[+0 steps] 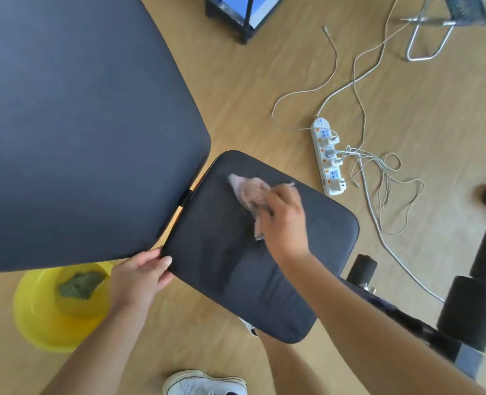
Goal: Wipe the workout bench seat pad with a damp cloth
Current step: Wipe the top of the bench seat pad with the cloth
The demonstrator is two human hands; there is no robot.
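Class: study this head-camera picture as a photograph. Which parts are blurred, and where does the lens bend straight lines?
Head view: the pink cloth and the right hand are smeared by motion blur; the left hand gripping the seat pad corner is sharper; the wide-angle lens bows the backrest edge; lighting is soft and even, with no harsh glare.

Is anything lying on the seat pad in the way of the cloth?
Nothing visible does. The right hand presses the pink cloth on the seat pad, whose remaining surface is bare. The left hand only holds its near left corner.
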